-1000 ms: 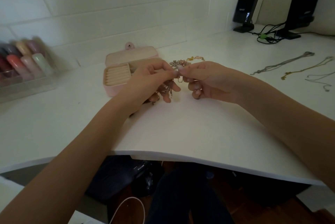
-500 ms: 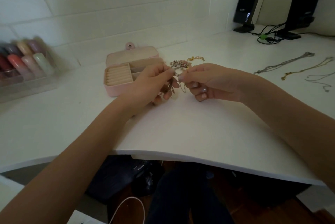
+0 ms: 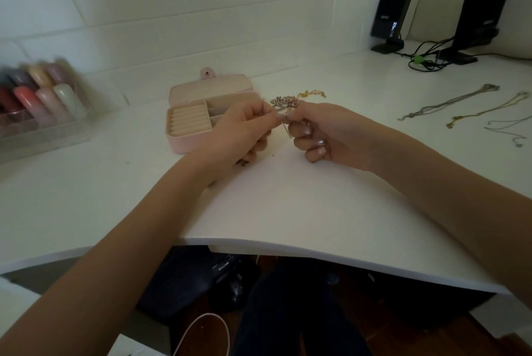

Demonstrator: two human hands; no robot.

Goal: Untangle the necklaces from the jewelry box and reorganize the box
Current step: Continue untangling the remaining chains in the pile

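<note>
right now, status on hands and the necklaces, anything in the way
Left hand and right hand both pinching one tangled chain. Three necklaces laid out right; box open. Jewelry cluster just behind hands.

Place: a home, most likely a bedroom desk or vanity corner.
Surface: a white desk [image 3: 288,206] with a curved front edge, set in a corner.
Wall: white painted brick wall [image 3: 172,10] behind the desk.
Personal items: an open pink jewelry box [image 3: 184,139]; a clear organizer [image 3: 43,136] holding coloured bottles, blurred.
Electronics: two black speakers [image 3: 393,7] with tangled cables [image 3: 426,59].
</note>
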